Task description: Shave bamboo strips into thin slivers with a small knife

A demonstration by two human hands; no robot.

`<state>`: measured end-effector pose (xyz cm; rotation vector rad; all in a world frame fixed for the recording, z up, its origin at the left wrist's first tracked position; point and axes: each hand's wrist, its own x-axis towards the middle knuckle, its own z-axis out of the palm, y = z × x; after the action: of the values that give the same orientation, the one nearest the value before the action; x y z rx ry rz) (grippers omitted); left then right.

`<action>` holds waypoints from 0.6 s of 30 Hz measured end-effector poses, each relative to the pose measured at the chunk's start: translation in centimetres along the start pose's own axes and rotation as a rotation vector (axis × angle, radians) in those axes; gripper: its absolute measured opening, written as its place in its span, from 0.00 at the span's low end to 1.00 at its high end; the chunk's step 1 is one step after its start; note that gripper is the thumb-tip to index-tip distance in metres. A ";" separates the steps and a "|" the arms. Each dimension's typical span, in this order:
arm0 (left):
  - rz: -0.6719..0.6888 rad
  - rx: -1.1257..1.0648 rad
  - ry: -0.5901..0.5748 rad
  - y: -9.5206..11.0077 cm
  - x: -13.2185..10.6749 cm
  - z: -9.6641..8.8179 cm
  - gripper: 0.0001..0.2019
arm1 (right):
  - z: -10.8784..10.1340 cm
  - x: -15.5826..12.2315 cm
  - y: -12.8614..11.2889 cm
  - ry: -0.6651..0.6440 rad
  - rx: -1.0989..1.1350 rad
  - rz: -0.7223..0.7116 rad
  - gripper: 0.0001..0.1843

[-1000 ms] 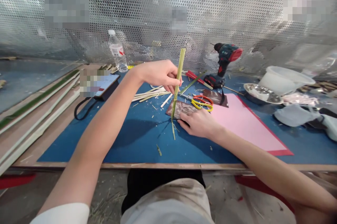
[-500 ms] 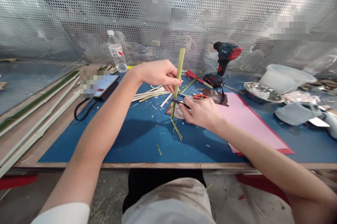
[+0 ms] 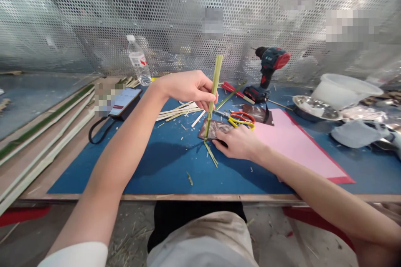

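On the blue mat (image 3: 266, 183) at the front of the worktop (image 3: 194, 197), the left hand (image 3: 188, 89) pinches a green bamboo strip (image 3: 214, 100) between thumb and curled fingers. Strip stands nearly upright, tilted slightly, top end above the hand. Lower end sits at a dark patterned pad (image 3: 213, 130), with thin split ends (image 3: 210, 154) running onto the mat.

Right hand (image 3: 238, 143) lies flat and open on the mat, fingers slightly spread, fingertips (image 3: 216, 142) just beside the strip's split ends and touching the pad's lower edge. Not holding anything.

Just beyond the right hand: yellow-and-red scissors (image 3: 241, 120), lying apart from it. Pink sheet (image 3: 297, 146) to its right. Pale bamboo slivers (image 3: 178, 112) lie left of the strip, behind the left wrist, with shavings scattered across the mat.

Further back: cordless drill (image 3: 269, 66), phone (image 3: 123, 102) partly pixelated, water bottle (image 3: 138, 62), metal plate (image 3: 315, 107), white plastic tub (image 3: 344, 90). Long bamboo strips (image 3: 46, 133) lie along the left side. Perforated metal screen (image 3: 188, 8) behind everything.
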<state>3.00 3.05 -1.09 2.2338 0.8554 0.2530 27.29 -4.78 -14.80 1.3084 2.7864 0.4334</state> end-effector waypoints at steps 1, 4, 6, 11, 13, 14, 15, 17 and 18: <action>0.011 0.000 -0.005 0.1 0.0 0.1 0.16 | -0.1 0.0 0.1 -0.003 0.001 -0.014 0.29; 0.009 0.013 -0.003 0.0 0.1 0.1 0.16 | -0.3 0.1 0.3 -0.009 0.018 -0.044 0.29; 0.002 0.017 0.007 -0.3 0.1 -0.1 0.17 | -0.2 0.0 0.4 -0.004 0.028 -0.059 0.29; 0.012 -0.045 -0.012 -0.9 0.1 -0.3 0.17 | -0.7 -0.1 0.9 0.135 0.016 -0.118 0.28; 0.029 -0.059 -0.028 -0.9 0.0 -0.4 0.17 | -1.5 0.0 1.4 0.255 -0.013 -0.064 0.28; 0.038 -0.058 -0.038 -0.9 0.0 -0.4 0.17 | -1.9 0.1 1.6 0.307 -0.034 -0.024 0.28; 0.046 -0.052 -0.046 -0.9 -0.1 -0.4 0.17 | -2.3 0.2 1.8 0.345 -0.055 0.009 0.28; 0.057 -0.032 -0.053 -0.8 -0.2 -0.4 0.18 | -2.8 0.5 1.9 0.376 -0.080 0.043 0.28; 0.059 -0.021 -0.053 -0.8 -0.2 -0.5 0.18 | -2.8 0.7 1.9 0.377 -0.083 0.051 0.28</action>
<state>2.26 3.59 -1.30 2.2386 0.7561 0.2284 27.88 -3.79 -11.52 1.4116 2.9884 0.8720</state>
